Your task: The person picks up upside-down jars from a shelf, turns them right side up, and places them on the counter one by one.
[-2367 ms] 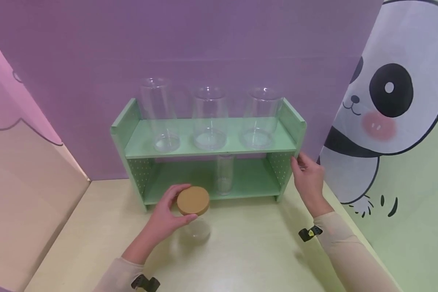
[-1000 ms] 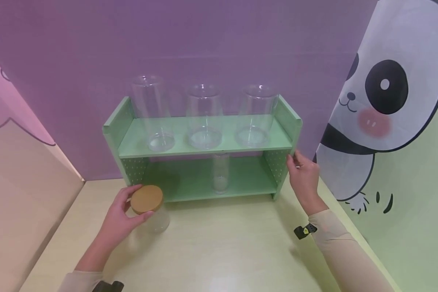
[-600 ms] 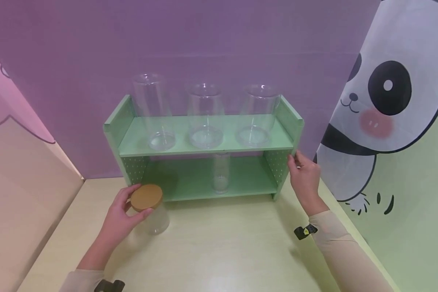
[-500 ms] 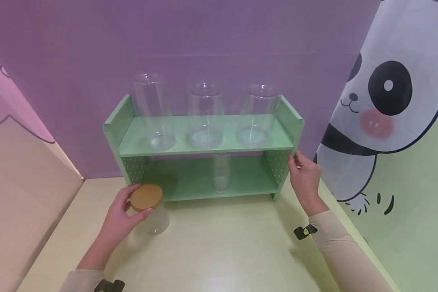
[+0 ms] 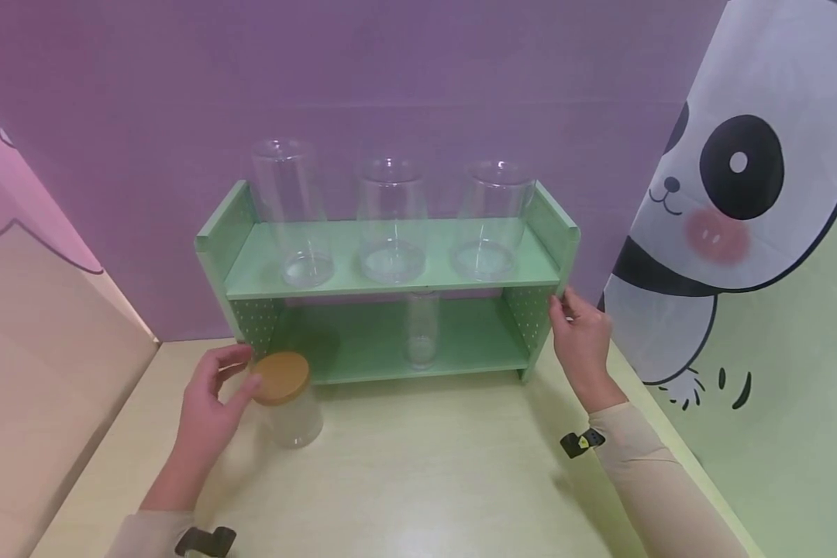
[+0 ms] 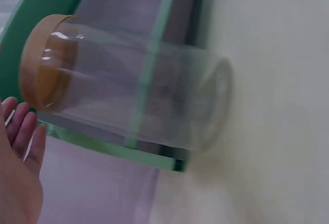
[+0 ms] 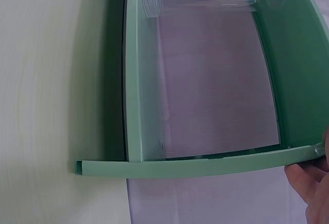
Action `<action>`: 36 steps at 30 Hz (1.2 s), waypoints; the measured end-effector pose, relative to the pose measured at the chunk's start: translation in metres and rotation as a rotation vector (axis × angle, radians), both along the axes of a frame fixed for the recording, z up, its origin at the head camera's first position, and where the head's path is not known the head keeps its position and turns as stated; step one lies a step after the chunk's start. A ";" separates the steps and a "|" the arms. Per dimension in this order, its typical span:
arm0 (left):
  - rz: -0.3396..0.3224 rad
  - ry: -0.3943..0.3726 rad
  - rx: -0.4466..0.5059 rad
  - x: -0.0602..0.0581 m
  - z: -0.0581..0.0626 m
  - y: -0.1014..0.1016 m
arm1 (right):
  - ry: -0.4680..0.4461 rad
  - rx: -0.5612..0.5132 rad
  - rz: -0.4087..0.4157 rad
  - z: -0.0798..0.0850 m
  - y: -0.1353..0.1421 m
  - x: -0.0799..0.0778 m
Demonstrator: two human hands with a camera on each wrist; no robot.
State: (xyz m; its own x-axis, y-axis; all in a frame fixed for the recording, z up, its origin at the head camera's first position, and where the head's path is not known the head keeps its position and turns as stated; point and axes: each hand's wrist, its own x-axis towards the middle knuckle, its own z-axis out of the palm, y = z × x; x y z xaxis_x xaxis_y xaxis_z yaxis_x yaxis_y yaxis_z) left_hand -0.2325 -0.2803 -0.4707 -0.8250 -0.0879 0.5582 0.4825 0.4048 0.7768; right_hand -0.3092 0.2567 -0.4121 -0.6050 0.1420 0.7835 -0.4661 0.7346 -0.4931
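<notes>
A clear glass jar (image 5: 294, 422) with a round wooden-looking lid (image 5: 282, 377) stands upright on the table, in front of the left end of a two-tier green shelf (image 5: 394, 291). My left hand (image 5: 211, 395) is just left of the lid, thumb and fingers apart and relaxed. In the left wrist view, the jar (image 6: 123, 82) is whole and its lid lies beyond the fingertips. My right hand (image 5: 581, 337) pinches the front edge of the shelf's right side panel between thumb and fingers. The right wrist view has that hand (image 7: 311, 185) at the panel's edge.
Along the upper tier stand three clear glass containers: a tall one (image 5: 308, 270), a middle one (image 5: 393, 262) and a right one (image 5: 484, 262). A slim clear glass (image 5: 422, 341) is on the lower tier. Behind rises a purple wall (image 5: 404, 70); a panda picture (image 5: 746, 232) covers the right wall.
Over the earlier frames, my left hand carried the jar leftward by its lid. Since half a second ago it has let go and drawn back left. The right hand stays on the shelf.
</notes>
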 end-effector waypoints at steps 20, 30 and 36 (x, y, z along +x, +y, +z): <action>0.308 0.062 0.061 -0.039 0.056 -0.012 | 0.006 -0.001 0.015 -0.001 -0.004 -0.004; 0.320 0.030 0.135 -0.040 0.057 -0.005 | -0.019 -0.073 0.034 -0.002 -0.002 -0.001; 0.306 0.010 0.162 -0.041 0.057 -0.001 | -0.084 -0.198 0.025 -0.002 -0.002 0.010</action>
State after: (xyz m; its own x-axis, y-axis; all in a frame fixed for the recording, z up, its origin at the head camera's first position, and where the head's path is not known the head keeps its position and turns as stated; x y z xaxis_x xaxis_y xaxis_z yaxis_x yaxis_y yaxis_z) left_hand -0.2733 -0.2811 -0.4133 -0.7414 -0.4182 0.5249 0.3661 0.4036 0.8385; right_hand -0.2992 0.2551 -0.4143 -0.6725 0.2725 0.6881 -0.4339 0.6080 -0.6649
